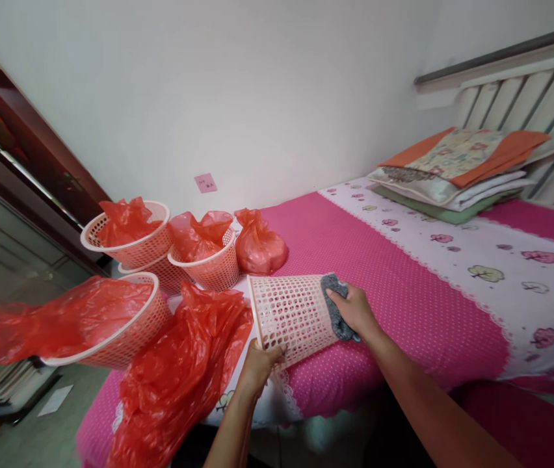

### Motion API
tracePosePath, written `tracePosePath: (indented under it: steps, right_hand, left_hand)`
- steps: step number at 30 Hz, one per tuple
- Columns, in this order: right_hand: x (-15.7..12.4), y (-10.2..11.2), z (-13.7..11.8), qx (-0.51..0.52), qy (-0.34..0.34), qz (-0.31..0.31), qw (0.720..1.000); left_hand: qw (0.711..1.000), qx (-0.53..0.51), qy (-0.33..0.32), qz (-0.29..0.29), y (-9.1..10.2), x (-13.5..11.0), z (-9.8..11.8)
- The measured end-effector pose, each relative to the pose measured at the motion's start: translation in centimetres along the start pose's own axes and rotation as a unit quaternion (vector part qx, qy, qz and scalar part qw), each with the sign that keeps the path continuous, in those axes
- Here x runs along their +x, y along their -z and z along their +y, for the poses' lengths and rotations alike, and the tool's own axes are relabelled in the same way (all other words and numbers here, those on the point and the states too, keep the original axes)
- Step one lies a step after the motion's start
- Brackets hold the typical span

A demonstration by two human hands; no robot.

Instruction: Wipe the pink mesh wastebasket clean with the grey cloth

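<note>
A pale pink plastic basket (296, 312) with a perforated wall lies on its side on the bed, its mouth facing left. My left hand (259, 365) grips the rim at the near side, fingers closed round it. Against the basket's base my right hand (352, 309) presses a grey cloth (336, 305), thumb on top and fingers wrapped about it. Just left of the basket, a crumpled red plastic bag (184, 364) spreads over the bed's edge. The inside of the basket shows only through its holes.
Several baskets with red bags stand at the left, among them a tilted basket (125, 338) overhanging the floor. A bulging red bag (260, 247) sits behind. Folded bedding (462, 169) is stacked at the right on the pink bedspread (428, 312), by the white wall (277, 97).
</note>
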State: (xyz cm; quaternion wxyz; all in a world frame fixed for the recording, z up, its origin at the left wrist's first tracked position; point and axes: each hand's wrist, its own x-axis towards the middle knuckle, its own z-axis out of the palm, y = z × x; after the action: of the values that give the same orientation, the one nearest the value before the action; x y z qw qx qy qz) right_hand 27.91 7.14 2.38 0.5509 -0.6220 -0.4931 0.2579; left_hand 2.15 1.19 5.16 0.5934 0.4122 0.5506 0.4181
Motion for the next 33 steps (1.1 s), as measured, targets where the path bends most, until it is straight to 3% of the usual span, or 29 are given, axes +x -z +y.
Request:
tracePosePath:
  steps: [13,19,25,33]
  right_hand:
    - [-1.1,-5.7,-5.2,-0.001,0.093,-0.113,0.989]
    - [-2.4,-7.9,-8.1,-0.074,0.156,-0.160,0.972]
    - [-4.3,-8.0,-10.5,-0.113,0.198,-0.236,0.945]
    - [-6.2,-7.0,-10.3,-0.109,0.231,-0.279,0.926]
  left_hand:
    - [1.000,0.005,-0.005,-0.001,0.2,0.0,-0.4]
    - [1.000,0.005,-0.018,-0.013,0.6,0.3,-0.9]
    - [0.999,0.005,-0.037,-0.007,0.8,1.3,-2.3]
    - [0.999,0.010,-0.040,-0.007,1.0,1.4,-2.7]
